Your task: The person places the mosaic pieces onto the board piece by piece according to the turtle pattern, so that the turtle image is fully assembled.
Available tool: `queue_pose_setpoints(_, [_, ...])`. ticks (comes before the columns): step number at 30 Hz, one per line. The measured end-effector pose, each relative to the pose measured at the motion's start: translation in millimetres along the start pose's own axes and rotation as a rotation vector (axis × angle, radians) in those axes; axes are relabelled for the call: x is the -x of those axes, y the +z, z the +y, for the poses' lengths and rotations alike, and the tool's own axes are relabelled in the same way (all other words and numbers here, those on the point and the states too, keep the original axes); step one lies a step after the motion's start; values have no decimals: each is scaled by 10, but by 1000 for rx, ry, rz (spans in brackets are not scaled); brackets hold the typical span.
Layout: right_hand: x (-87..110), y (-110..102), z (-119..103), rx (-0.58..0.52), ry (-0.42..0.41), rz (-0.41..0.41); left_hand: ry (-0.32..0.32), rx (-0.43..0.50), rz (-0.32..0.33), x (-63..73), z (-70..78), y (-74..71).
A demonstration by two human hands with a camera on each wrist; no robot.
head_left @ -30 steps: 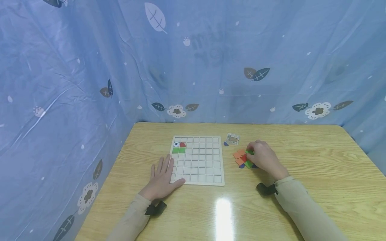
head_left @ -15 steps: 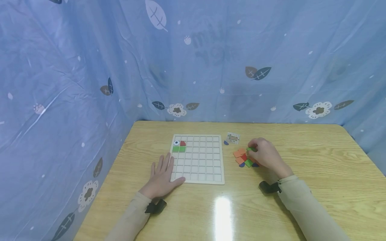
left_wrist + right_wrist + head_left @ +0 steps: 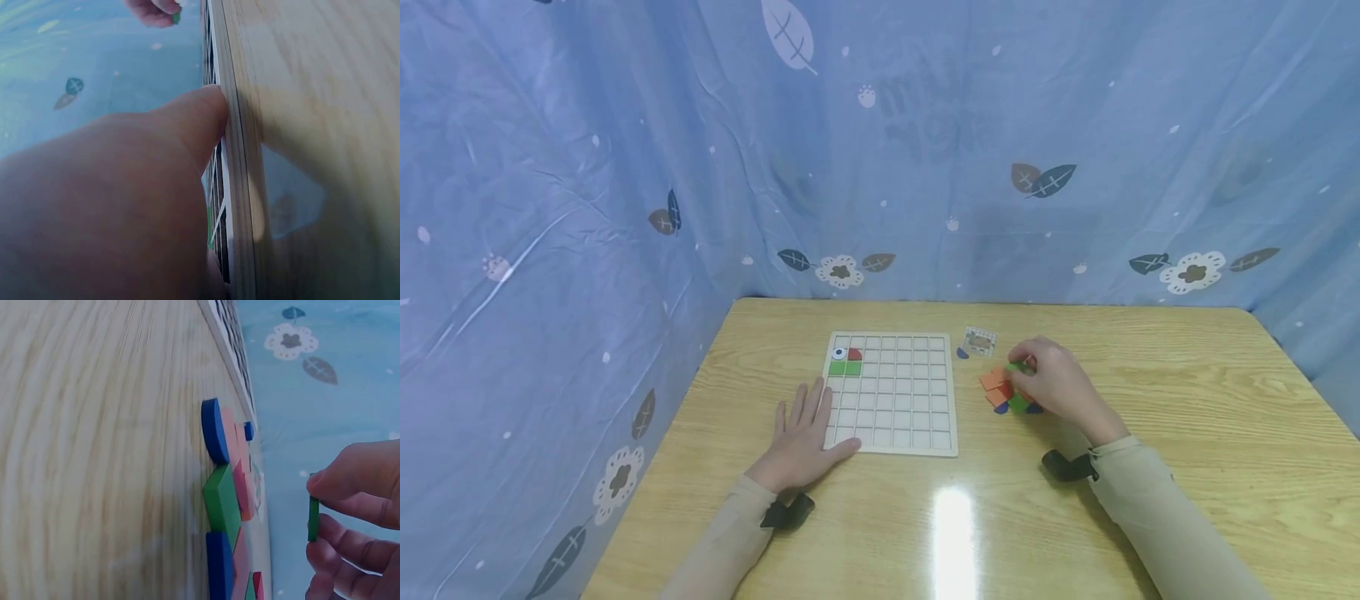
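Observation:
My left hand [image 3: 801,442] lies spread at the left edge of a white grid board [image 3: 895,417], its thumb on the board's front corner. In the left wrist view, the thumb [image 3: 203,119] touches the wooden edge. Set in the board's upper left are an eye tile [image 3: 838,353], a red quarter-round tile [image 3: 854,354] and two green squares [image 3: 846,367]. My right hand [image 3: 1058,383] pinches a thin green tile [image 3: 313,515] between thumb and fingers, above a loose pile. That pile has orange tiles [image 3: 995,379], a green tile [image 3: 222,500] and blue rounded tiles [image 3: 214,430].
A small picture card [image 3: 981,341] lies behind the pile, with a blue half-round tile [image 3: 962,353] at its corner. The wooden table [image 3: 1187,392] ends at a blue patterned curtain [image 3: 925,167] at the back and left.
My right hand has lifted the green tile up off the pile and shifted slightly left at the end. The left hand keeps its place on the board.

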State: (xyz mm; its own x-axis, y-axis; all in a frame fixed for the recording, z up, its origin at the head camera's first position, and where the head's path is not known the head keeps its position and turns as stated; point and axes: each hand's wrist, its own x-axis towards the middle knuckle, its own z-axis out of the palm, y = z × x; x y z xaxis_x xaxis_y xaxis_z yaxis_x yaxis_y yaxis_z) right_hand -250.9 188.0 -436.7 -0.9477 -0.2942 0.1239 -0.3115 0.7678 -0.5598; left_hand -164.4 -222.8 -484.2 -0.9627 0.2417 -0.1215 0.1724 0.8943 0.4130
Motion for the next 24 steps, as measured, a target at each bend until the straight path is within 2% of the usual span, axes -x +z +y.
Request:
queue_pose_setpoints(14, [15, 39, -151, -26, -35, 3, -19, -37, -45, -24, 10, -33])
queue_pose_setpoints(24, [8, 120, -196, -58, -82, -2, -10, -19, -14, -22, 5, -25])
